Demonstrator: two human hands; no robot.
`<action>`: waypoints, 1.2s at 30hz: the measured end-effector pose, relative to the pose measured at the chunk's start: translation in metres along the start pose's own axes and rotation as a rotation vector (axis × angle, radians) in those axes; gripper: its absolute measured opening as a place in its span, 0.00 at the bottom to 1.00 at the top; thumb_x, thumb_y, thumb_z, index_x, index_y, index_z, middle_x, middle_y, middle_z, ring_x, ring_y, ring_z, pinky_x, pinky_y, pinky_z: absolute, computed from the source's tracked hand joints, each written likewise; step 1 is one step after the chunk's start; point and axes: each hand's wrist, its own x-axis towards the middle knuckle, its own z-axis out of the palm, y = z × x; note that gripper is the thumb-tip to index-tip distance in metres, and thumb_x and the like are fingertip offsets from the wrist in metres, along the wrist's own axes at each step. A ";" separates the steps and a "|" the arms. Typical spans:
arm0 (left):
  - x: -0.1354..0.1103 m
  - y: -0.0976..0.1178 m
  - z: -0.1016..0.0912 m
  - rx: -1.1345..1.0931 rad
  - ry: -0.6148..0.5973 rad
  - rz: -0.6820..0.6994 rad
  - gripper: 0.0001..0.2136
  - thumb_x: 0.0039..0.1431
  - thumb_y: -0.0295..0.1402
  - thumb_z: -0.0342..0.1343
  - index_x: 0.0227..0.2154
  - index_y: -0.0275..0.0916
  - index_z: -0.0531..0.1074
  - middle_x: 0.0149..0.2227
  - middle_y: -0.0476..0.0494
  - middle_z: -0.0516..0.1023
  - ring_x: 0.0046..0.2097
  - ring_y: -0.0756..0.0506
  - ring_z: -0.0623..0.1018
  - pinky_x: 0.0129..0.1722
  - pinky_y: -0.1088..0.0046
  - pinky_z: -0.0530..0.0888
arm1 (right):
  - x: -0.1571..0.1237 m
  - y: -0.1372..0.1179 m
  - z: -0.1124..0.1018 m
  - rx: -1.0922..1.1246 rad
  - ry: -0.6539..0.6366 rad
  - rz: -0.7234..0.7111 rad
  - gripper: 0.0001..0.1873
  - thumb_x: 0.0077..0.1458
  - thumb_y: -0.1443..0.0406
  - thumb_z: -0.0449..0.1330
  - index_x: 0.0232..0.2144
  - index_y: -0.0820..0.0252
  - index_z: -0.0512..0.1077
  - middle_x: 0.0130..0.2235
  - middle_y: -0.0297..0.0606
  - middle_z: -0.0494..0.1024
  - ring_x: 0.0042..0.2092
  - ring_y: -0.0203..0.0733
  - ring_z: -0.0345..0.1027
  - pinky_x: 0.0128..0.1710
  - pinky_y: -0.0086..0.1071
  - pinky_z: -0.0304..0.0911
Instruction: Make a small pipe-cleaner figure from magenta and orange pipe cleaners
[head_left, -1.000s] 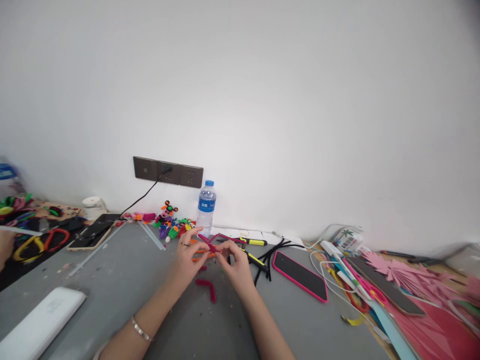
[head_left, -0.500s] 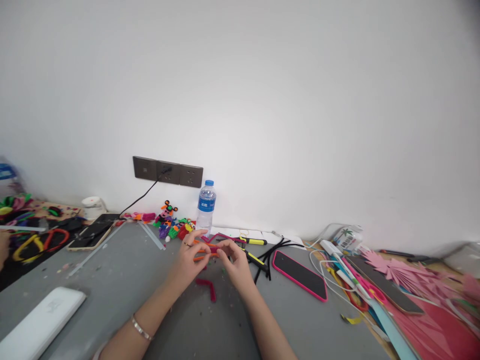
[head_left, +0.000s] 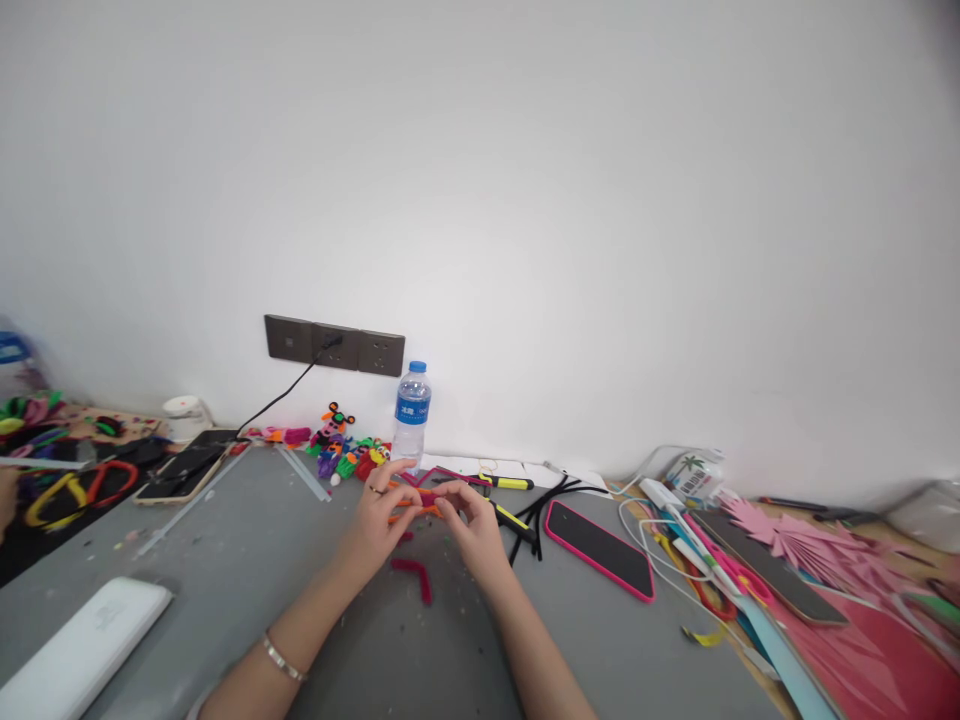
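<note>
Orange fuzzy pipe cleaner (head_left: 429, 511) strands stretch between my two hands above the grey table. My left hand (head_left: 377, 518) pinches them from the left, with a ring on one finger. From the right, my right hand (head_left: 471, 522) closes its thumb and fingertips on the same strands. A bit of dark red shows between the fingertips, partly hidden. Below the hands lies a bent dark red pipe cleaner (head_left: 424, 582). Just beyond my right hand are a tool's yellow-and-black handles (head_left: 514, 522) and several black pipe cleaners (head_left: 535, 515).
A water bottle (head_left: 412, 410) stands by the wall beside small colourful pipe-cleaner figures (head_left: 330, 440). A pink-edged phone (head_left: 600, 550) lies right; a white power bank (head_left: 86, 645) lies left. Cables, scissors and pink paper (head_left: 795, 535) crowd the far right. Another person's hand (head_left: 7, 495) shows at the left edge.
Both hands keep nearly the same place and grip. The orange strands between them have drawn slightly closer together.
</note>
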 end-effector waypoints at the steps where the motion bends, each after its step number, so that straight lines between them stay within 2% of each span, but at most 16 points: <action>1: 0.000 0.000 -0.001 0.004 -0.002 0.009 0.06 0.60 0.26 0.51 0.29 0.41 0.71 0.54 0.41 0.67 0.55 0.40 0.68 0.53 0.58 0.69 | 0.000 -0.001 0.000 0.000 0.002 -0.003 0.08 0.56 0.61 0.58 0.35 0.59 0.73 0.34 0.39 0.77 0.33 0.41 0.69 0.35 0.33 0.66; 6: 0.001 0.002 -0.001 -0.031 0.021 0.007 0.06 0.61 0.27 0.50 0.30 0.41 0.70 0.51 0.40 0.68 0.53 0.41 0.70 0.51 0.60 0.71 | 0.000 -0.005 0.000 -0.020 0.025 -0.016 0.08 0.55 0.61 0.58 0.34 0.59 0.73 0.33 0.38 0.77 0.33 0.41 0.69 0.34 0.32 0.65; 10: 0.001 0.003 0.001 -0.168 0.004 -0.099 0.05 0.61 0.28 0.49 0.36 0.41 0.69 0.43 0.42 0.73 0.44 0.44 0.76 0.40 0.69 0.75 | 0.001 -0.006 -0.001 0.004 0.053 -0.020 0.08 0.55 0.60 0.58 0.33 0.59 0.73 0.32 0.39 0.77 0.34 0.42 0.70 0.34 0.33 0.65; 13: 0.001 0.004 0.001 -0.227 -0.035 -0.195 0.06 0.61 0.31 0.51 0.40 0.41 0.69 0.38 0.46 0.76 0.37 0.47 0.78 0.34 0.73 0.75 | 0.002 -0.004 -0.003 0.035 0.076 -0.004 0.09 0.54 0.60 0.59 0.33 0.59 0.73 0.32 0.39 0.77 0.34 0.42 0.70 0.33 0.32 0.65; 22: 0.003 0.005 0.000 -0.196 -0.011 -0.220 0.05 0.57 0.32 0.55 0.35 0.41 0.74 0.32 0.47 0.78 0.31 0.48 0.77 0.33 0.73 0.74 | 0.002 -0.003 -0.001 0.069 0.030 -0.007 0.08 0.54 0.59 0.60 0.33 0.59 0.73 0.32 0.38 0.77 0.33 0.41 0.70 0.34 0.32 0.66; 29: 0.003 0.005 0.000 -0.205 0.005 -0.199 0.06 0.58 0.33 0.54 0.32 0.40 0.75 0.32 0.46 0.79 0.30 0.48 0.77 0.32 0.73 0.74 | 0.001 -0.001 -0.001 0.060 -0.023 -0.030 0.09 0.55 0.60 0.60 0.36 0.58 0.72 0.31 0.37 0.76 0.31 0.40 0.70 0.32 0.32 0.66; 32: 0.003 0.006 0.000 -0.208 0.003 -0.178 0.06 0.58 0.32 0.54 0.33 0.40 0.75 0.30 0.47 0.78 0.30 0.48 0.77 0.32 0.73 0.74 | 0.001 -0.003 -0.001 0.029 -0.012 -0.062 0.09 0.54 0.61 0.60 0.37 0.58 0.72 0.30 0.36 0.75 0.29 0.39 0.68 0.31 0.32 0.65; 36: 0.002 0.005 0.002 -0.227 -0.023 -0.184 0.05 0.57 0.30 0.54 0.34 0.41 0.75 0.31 0.47 0.79 0.30 0.48 0.76 0.31 0.74 0.74 | 0.002 -0.005 -0.003 -0.065 0.006 -0.104 0.06 0.54 0.63 0.60 0.34 0.58 0.74 0.30 0.36 0.75 0.29 0.38 0.66 0.31 0.31 0.63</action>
